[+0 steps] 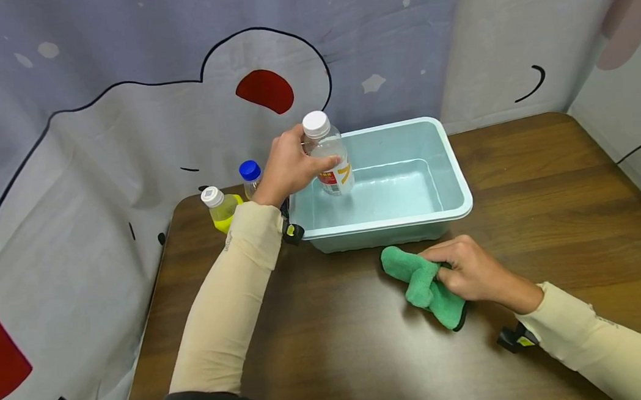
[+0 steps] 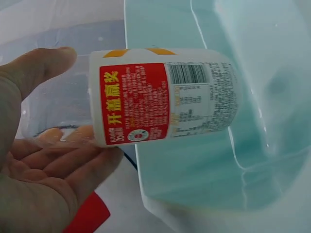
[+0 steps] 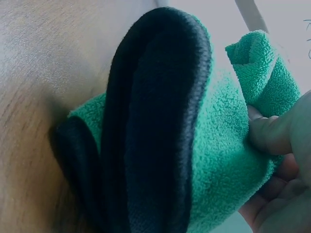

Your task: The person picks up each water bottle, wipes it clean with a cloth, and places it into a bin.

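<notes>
My left hand [image 1: 291, 168] grips a clear plastic bottle [image 1: 334, 168] with a white cap, thumb on one side and fingers on the other. The bottle stands nearly upright at the left end of a pale green plastic basin [image 1: 457, 179], its lower part inside the rim. In the left wrist view its label [image 2: 136, 102] shows red, white and yellow print with a barcode. My right hand [image 1: 468, 270] pinches a folded green cloth [image 1: 413, 274] with black edging, just in front of the basin. The cloth's plush folds [image 3: 223, 145] fill much of the right wrist view.
Left of the basin stand a bottle with a blue cap [image 1: 249, 170], partly hidden by my left hand, and a white-capped bottle of yellow liquid [image 1: 222, 209]. All are on a brown wooden table [image 1: 329, 346]. A patterned curtain [image 1: 146, 137] hangs behind.
</notes>
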Demonstrator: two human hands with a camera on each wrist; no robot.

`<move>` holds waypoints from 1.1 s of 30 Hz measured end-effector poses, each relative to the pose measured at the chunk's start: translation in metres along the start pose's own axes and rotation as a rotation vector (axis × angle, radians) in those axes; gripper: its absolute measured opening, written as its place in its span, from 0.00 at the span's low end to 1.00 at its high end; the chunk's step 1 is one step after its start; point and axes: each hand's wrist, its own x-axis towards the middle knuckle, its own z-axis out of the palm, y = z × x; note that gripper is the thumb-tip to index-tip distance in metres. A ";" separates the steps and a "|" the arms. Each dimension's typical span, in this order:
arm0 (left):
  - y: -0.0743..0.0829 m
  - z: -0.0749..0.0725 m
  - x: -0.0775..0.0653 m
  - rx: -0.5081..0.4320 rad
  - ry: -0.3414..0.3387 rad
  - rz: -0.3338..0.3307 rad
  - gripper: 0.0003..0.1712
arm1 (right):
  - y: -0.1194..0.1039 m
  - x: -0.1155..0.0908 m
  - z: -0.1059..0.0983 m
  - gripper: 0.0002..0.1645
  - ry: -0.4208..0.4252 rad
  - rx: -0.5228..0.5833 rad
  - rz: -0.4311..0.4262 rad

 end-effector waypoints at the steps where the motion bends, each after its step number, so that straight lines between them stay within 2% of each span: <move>1: 0.001 0.000 0.000 -0.003 -0.012 -0.014 0.38 | 0.000 0.000 0.000 0.34 -0.003 -0.001 0.000; 5: 0.005 -0.002 0.002 -0.005 -0.048 -0.054 0.38 | 0.001 0.000 0.001 0.34 -0.006 -0.002 0.001; 16: 0.009 -0.005 0.011 0.040 -0.077 -0.110 0.38 | -0.001 0.002 0.001 0.34 -0.016 0.026 -0.004; 20: 0.009 -0.003 0.014 0.058 -0.078 -0.111 0.36 | -0.001 0.002 0.001 0.35 -0.016 0.031 -0.008; 28: 0.009 0.002 0.021 0.110 -0.070 -0.154 0.34 | -0.001 0.001 0.002 0.34 -0.009 0.026 -0.021; 33: 0.009 0.006 0.024 0.098 -0.081 -0.229 0.35 | 0.000 0.000 0.002 0.35 -0.012 0.036 -0.020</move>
